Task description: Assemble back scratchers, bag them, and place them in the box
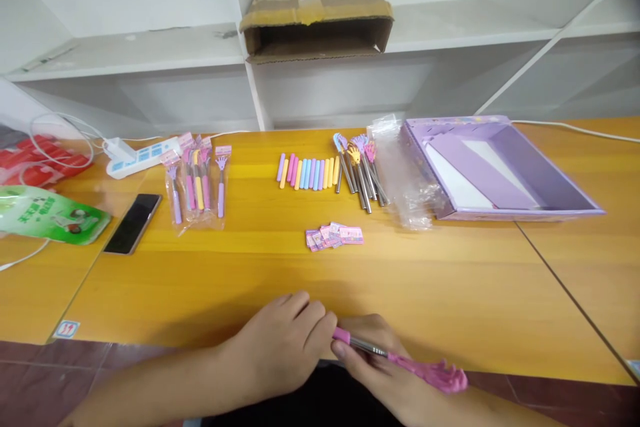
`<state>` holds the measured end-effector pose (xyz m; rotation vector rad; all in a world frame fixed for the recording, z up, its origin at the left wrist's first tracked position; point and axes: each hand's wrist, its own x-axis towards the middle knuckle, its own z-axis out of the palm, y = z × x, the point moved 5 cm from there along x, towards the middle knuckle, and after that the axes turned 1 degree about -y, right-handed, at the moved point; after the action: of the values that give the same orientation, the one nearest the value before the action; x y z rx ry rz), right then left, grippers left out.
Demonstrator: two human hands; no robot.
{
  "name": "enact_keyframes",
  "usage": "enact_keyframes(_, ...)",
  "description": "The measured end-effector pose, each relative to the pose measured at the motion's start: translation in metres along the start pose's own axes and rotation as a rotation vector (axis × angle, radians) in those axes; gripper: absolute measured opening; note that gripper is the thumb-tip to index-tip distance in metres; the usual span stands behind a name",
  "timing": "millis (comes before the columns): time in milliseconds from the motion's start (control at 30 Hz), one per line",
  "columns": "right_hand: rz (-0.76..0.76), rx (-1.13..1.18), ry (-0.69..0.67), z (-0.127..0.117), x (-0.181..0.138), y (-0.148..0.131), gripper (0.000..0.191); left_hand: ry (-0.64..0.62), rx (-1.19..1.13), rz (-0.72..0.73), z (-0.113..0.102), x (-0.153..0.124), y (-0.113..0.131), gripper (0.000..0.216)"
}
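Note:
Low in front of me, at the table's near edge, I hold a pink back scratcher [425,371] with a metal rod and a hand-shaped head. My left hand [293,340] is closed round its pink handle, most of which the fingers hide. My right hand [380,353] grips the metal rod, thumb on the near side, with the pink head sticking out to the right. Beyond my hands lie small printed cards [334,236], a row of coloured handles [310,173], and a bunch of metal rods with coloured hand-shaped heads [364,170].
Bagged back scratchers [200,183] lie left of the handles, near a phone [133,223], a power strip [145,157] and a green packet [55,215]. Clear bags [407,173] lie beside a purple box [520,215]. A cardboard box [320,13] juts from the shelf.

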<state>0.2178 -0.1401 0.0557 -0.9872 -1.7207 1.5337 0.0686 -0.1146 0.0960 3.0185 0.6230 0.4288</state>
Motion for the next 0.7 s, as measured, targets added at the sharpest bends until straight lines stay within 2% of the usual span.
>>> enact_keyframes(100, 0.085, 0.118, 0.034, 0.010, -0.001, 0.014, 0.054, 0.011, 0.061, -0.001, 0.013, -0.006, 0.006, 0.019)
enact_keyframes(200, 0.199, 0.241, 0.051, 0.018, -0.003, 0.030, 0.064, 0.030, 0.103, -0.083, 0.024, -0.013, 0.004, 0.025)
enact_keyframes(400, 0.255, 0.489, 0.113, 0.031, 0.001, 0.044, 0.072, -0.171, 0.126, -0.142, 0.039, -0.026, -0.007, 0.023)
enact_keyframes(700, 0.216, 0.372, 0.076, 0.024, -0.008, 0.040, 0.069, -0.301, 0.061, -0.137, 0.035, -0.029, -0.006, 0.022)
